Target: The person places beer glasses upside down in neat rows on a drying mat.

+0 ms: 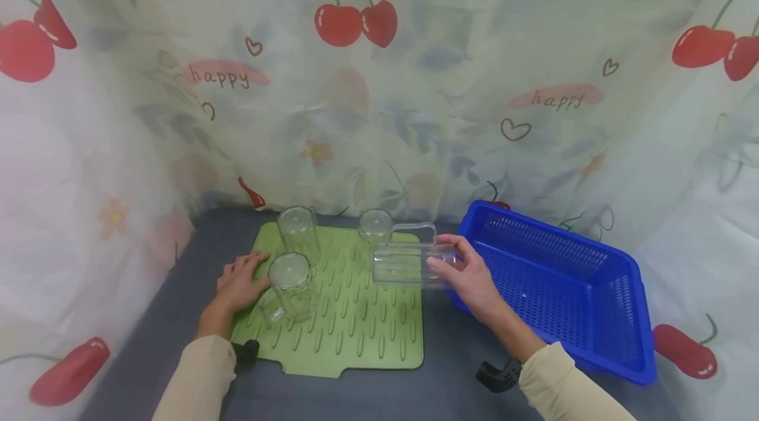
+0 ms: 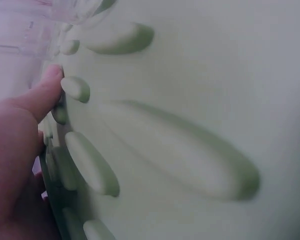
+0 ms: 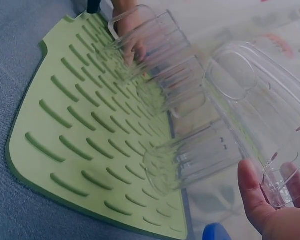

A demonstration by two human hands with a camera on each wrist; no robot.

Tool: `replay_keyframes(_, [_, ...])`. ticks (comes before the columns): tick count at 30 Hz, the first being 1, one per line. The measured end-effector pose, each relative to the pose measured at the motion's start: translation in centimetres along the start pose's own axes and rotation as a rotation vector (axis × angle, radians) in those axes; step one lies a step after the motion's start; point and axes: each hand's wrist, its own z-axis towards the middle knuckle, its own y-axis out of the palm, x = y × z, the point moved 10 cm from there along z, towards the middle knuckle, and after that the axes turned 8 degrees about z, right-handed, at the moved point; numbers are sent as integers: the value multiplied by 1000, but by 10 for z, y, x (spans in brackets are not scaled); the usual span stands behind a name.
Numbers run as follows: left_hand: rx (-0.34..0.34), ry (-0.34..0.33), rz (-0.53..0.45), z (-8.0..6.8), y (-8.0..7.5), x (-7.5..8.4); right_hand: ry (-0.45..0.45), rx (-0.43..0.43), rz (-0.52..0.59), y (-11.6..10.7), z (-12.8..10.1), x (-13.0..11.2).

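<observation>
My right hand (image 1: 471,276) grips a clear glass mug (image 1: 409,263) near its rim end. The mug lies sideways over the right part of the green drying mat (image 1: 367,335), its handle pointing up and its base to the left. Three more clear mugs stand upside down on the mat: one at front left (image 1: 292,286), one at back left (image 1: 298,236), one at back right (image 1: 375,226). At the mat's left edge, beside the front left mug, rests my left hand (image 1: 240,282) with fingers relaxed. In the left wrist view its thumb (image 2: 47,90) touches the mat.
A blue plastic basket (image 1: 613,302) with perforated sides stands right of the mat. The dark grey tabletop (image 1: 379,401) lies beneath everything. A printed curtain (image 1: 379,111) hangs behind and along both sides.
</observation>
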Motion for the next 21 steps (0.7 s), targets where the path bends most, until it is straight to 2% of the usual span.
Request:
replay_keyframes(7, [4,-2,-1,-2,-4,5,1,-3,-3,9,3,4])
replay_keyframes(21, [-70,-1,12,0,-8,15,4,-19,30,26,7,11])
